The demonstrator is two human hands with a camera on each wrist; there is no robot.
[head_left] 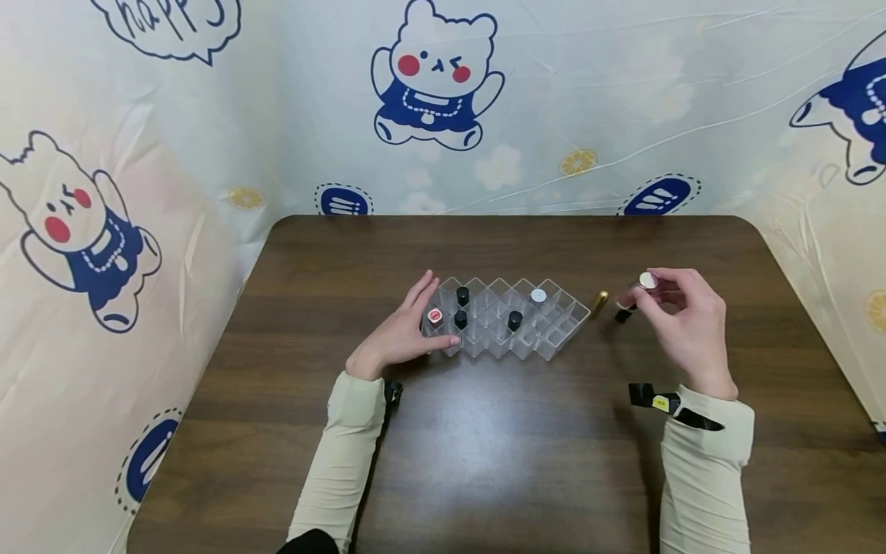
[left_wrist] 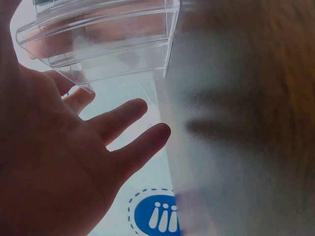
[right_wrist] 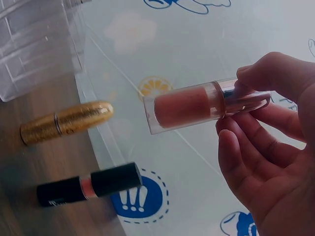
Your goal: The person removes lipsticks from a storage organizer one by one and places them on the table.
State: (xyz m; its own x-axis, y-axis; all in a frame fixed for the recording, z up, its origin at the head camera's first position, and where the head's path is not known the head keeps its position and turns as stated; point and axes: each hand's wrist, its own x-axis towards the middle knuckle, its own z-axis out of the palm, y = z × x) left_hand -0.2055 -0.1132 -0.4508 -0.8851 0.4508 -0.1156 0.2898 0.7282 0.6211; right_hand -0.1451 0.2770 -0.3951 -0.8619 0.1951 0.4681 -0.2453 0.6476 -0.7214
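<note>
My left hand [head_left: 398, 335] holds the left end of a clear plastic lipstick organizer [head_left: 557, 338], thumb along the near side and fingers at the far left corner. In the left wrist view, two straight fingers [left_wrist: 140, 147] stand free below the organizer [left_wrist: 113, 56]. My right hand [head_left: 688, 331] pinches a clear lip gloss tube [right_wrist: 182, 108] with pinkish contents by its shiny silver cap, above the table. Nearby lie a gold lipstick [head_left: 599, 302] and a black tube [right_wrist: 115, 179] with a pink band, partly under the right hand in the head view.
Several tubes stand in the organizer's compartments, among them a red-topped one [head_left: 434, 316], a black-capped one [head_left: 515, 320] and a pale-capped one [head_left: 538, 295]. The brown table [head_left: 484, 431] has a patterned curtain [head_left: 554, 100] behind and at the sides.
</note>
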